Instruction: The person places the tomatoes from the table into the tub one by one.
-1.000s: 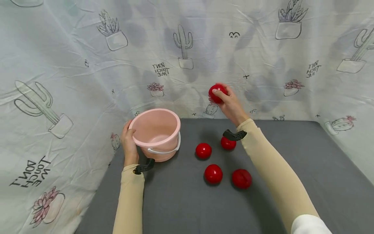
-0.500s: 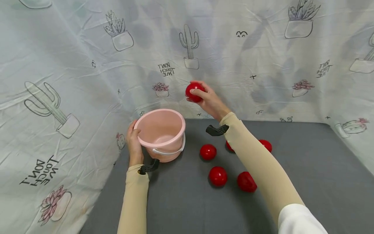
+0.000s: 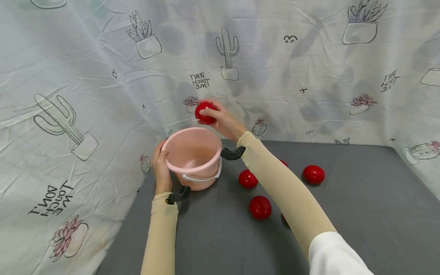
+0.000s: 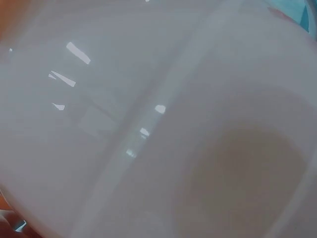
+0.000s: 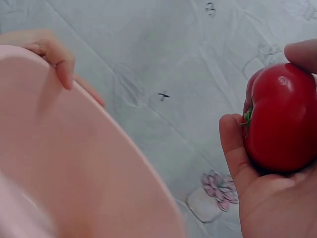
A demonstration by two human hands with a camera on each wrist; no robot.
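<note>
A pink bucket (image 3: 201, 179) with a white handle stands upright at the left of the grey table. My left hand (image 3: 162, 170) grips its left rim, thumb over the edge. Above the bucket's far right rim, my right hand (image 3: 221, 119) holds a red tomato (image 3: 203, 114), apart from the bucket. In the right wrist view the tomato (image 5: 282, 119) shows a small green stem, with fingers and thumb around it. The bucket wall (image 4: 99, 124) fills the left wrist view, which is too close and blurred to show much of the left hand.
Right of the bucket lie more tomatoes: one near it (image 3: 248, 178), a nearer tomato (image 3: 260, 207) and a tomato farther right (image 3: 313, 174). My right forearm (image 3: 278, 183) partly covers others. A white cactus-print cloth (image 3: 275, 76) hangs behind and at the left.
My right hand has carried the tomato leftwards, from over the right side of the table to above the bucket's rim. The left hand keeps its hold; the head view has shifted slightly.
</note>
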